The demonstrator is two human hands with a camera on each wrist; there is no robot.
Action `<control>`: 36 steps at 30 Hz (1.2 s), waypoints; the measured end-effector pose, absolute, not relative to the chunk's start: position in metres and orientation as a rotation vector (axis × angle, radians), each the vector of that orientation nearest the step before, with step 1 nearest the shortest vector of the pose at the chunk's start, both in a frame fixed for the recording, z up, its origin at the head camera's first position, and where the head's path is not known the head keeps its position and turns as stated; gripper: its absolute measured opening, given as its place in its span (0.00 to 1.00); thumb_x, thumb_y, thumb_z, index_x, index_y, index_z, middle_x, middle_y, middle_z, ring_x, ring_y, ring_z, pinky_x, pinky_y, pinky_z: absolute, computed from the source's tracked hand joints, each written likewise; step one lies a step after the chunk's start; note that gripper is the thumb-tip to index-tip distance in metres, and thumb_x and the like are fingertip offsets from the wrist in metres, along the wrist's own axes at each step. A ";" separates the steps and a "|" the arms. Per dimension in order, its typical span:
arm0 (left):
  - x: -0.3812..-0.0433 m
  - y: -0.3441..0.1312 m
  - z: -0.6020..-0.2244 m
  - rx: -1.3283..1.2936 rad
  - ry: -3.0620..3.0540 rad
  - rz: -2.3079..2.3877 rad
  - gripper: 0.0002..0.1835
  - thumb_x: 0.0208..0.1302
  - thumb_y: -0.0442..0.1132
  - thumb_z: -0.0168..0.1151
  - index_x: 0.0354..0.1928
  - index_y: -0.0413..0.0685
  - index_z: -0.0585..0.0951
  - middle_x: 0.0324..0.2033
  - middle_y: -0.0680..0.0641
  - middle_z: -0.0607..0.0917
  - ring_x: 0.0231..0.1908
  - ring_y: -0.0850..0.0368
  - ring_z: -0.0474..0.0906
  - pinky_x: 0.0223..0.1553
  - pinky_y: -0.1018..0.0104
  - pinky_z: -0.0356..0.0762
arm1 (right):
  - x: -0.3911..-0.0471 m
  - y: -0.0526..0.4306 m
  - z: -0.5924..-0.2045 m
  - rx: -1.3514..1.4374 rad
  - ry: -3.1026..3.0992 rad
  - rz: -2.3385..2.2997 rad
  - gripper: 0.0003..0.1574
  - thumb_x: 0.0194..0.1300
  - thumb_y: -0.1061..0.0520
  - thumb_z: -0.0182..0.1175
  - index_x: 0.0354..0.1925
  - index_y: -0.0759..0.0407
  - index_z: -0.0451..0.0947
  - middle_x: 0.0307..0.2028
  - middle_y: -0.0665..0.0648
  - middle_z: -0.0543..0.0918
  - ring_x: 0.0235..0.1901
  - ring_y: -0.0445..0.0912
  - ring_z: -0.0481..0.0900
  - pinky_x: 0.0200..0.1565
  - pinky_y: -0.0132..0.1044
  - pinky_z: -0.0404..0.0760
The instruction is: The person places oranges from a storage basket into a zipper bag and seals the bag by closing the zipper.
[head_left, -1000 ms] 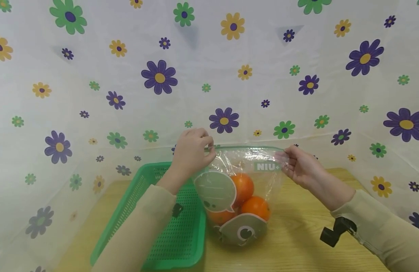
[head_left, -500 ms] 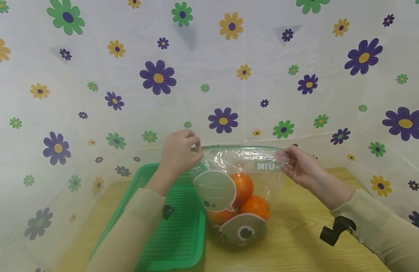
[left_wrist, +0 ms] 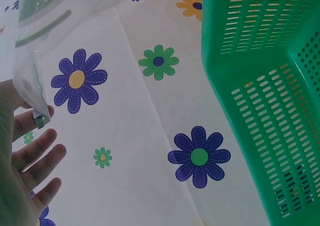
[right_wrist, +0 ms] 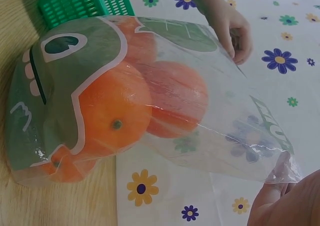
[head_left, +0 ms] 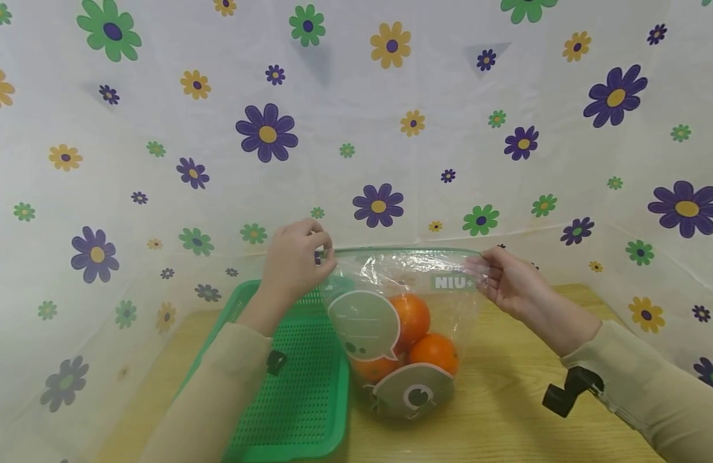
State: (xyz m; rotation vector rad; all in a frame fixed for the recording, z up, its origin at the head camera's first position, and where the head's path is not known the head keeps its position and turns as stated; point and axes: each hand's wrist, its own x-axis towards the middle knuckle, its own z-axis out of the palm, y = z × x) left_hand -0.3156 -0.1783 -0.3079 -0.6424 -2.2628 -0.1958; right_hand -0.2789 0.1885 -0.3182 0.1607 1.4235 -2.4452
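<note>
A clear zip bag (head_left: 460, 321) with green printing stands upright on the wooden table, its top edge stretched between both hands. Several oranges (head_left: 434, 354) lie inside it, as the right wrist view also shows. My left hand (head_left: 295, 260) pinches the bag's top left corner between thumb and index finger; in the left wrist view the other fingers (left_wrist: 42, 163) are spread apart below that corner. With thumb and fingers, my right hand (head_left: 515, 283) grips the top right corner. The green zip strip (head_left: 402, 249) runs straight along the top.
A green perforated plastic basket (head_left: 333, 431) stands left of the bag, under the left forearm. The wooden table (head_left: 506, 399) extends to the right. Behind and at both sides hangs a white flowered sheet (head_left: 425, 83). A black wrist mount (head_left: 570, 392) sticks out from the right sleeve.
My left hand has slid left along the bag's top edge to its left corner. The right hand has kept its hold on the right corner, and the bag has stayed in place.
</note>
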 end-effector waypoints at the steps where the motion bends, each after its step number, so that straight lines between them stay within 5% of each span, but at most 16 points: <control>1: -0.315 -0.179 -0.307 -0.643 -2.260 -0.196 0.04 0.59 0.38 0.68 0.29 0.47 0.87 0.39 0.46 0.88 0.41 0.45 0.85 0.54 0.44 0.83 | -0.279 0.188 -0.318 0.158 1.420 -2.448 0.19 0.84 0.56 0.47 0.37 0.54 0.81 0.32 0.51 0.91 0.32 0.40 0.91 0.36 0.26 0.87; 36: -0.309 -0.191 -0.307 -0.653 -2.219 -0.235 0.05 0.61 0.37 0.67 0.30 0.45 0.87 0.37 0.45 0.89 0.38 0.44 0.84 0.51 0.44 0.82 | -0.278 0.187 -0.318 0.137 1.444 -2.428 0.15 0.85 0.55 0.48 0.42 0.54 0.80 0.34 0.51 0.92 0.34 0.41 0.93 0.37 0.25 0.87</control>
